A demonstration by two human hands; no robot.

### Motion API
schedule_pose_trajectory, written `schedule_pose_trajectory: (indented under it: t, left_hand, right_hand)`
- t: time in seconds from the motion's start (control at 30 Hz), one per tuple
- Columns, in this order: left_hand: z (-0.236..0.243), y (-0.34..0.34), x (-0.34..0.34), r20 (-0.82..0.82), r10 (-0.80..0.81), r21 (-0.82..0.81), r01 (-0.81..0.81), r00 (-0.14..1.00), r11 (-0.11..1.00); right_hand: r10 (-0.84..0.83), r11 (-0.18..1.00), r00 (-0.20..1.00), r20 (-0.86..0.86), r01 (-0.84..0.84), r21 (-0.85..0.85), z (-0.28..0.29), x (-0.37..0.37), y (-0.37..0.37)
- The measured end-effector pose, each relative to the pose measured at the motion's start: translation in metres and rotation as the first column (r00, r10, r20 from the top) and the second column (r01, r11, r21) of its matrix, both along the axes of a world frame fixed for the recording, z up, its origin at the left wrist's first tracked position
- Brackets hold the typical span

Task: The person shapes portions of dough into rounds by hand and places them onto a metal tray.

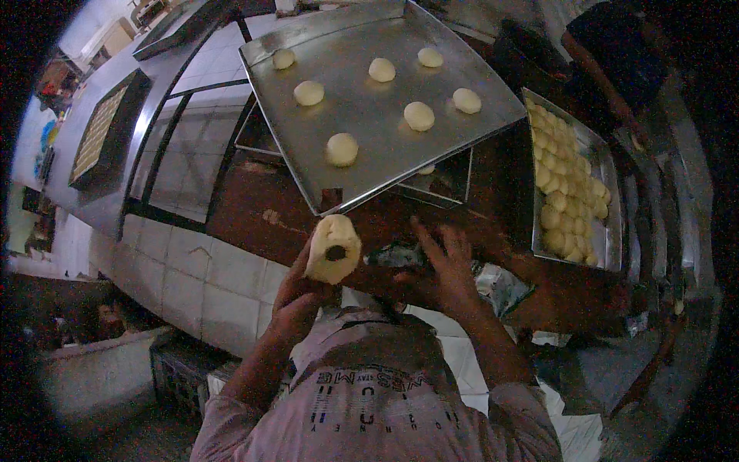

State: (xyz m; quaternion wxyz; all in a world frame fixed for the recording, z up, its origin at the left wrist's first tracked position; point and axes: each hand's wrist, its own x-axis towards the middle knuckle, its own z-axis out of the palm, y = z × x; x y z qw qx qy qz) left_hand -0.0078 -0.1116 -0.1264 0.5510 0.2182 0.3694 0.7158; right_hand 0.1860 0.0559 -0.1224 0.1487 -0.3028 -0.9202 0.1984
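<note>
My left hand (295,302) holds up a flattened piece of pale dough (341,231) with a dark lump of filling (336,252) on it. The dough rests across the fingers, with the thumb below. My right hand (453,276) hovers by the brown table (254,212), fingers spread and nothing visible in them. Crinkled plastic bags (504,286) lie close to that hand, and their contents cannot be made out. Beyond both hands, a large metal tray (346,88) carries several round dough balls (342,149), spaced apart.
To the right stands a deep metal tray (612,248) packed with dough balls. Under the large tray sits another metal pan (464,181). A dark-sided tray (129,104) lies on the metal surface at left. Another person (620,54) is at the far right.
</note>
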Motion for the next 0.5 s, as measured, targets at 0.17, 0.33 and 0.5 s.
schedule_pose_trajectory:
  t: [0.17, 0.33, 0.5]
  left_hand:
    - [0.029, 0.027, 0.025, -0.188, -0.142, 0.1, 0.163, 0.972, 0.982]
    - [0.062, 0.048, 0.033, -0.818, -0.142, -0.127, 0.066, 0.558, 0.99]
    - [0.067, 0.074, 0.026, -0.781, 0.005, 0.009, 0.003, 0.624, 1.0]
  right_hand:
    - [0.2, 0.975, 0.935, -0.292, -0.218, -0.031, 0.059, -0.03, -0.003]
    - [0.084, 0.936, 0.833, -0.547, -0.255, -0.245, 0.062, -0.024, 0.011]
    - [-0.028, 0.914, 0.813, -0.581, -0.214, -0.344, 0.063, -0.025, 0.0]
